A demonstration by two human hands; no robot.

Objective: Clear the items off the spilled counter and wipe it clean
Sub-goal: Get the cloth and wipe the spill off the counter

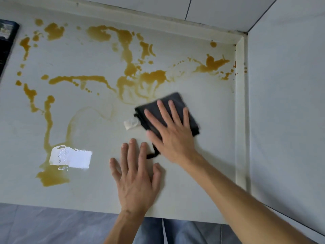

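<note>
Tabletop (pixel 202 199): pale, set into a corner with walls along its far and right edges. No loose items remain on the visible surface; the clearing step appears done and wiping is in hand.

Spill (pixel 130 67): amber liquid in streaks and pools across the far half, reaching the far-right corner and down the left side to a large puddle near the front-left edge. The patch near the front edge around both hands looks largely clean, with faint smears only.

Dark object (pixel 7 41): cut off at the left edge, identity not determinable. It sits just beside the leftmost drips.

Right hand (pixel 173 131): fingers (pixel 161 110) straight and spread, pressing flat on the cloth, gripping nothing.

Left hand (pixel 135 175): fingers spread, palm flat on the bare tabletop near the front edge, holding nothing; judged a brace.

Cloth (pixel 186 106): dark, folded, right of centre under the right hand. A white tag (pixel 131 123) shows at its left side and a loop trails toward the left hand.

Key relation: the nearest unwiped streaks lie just beyond and left of the cloth. The right hand is nearer. Nothing stands in the way.
</note>
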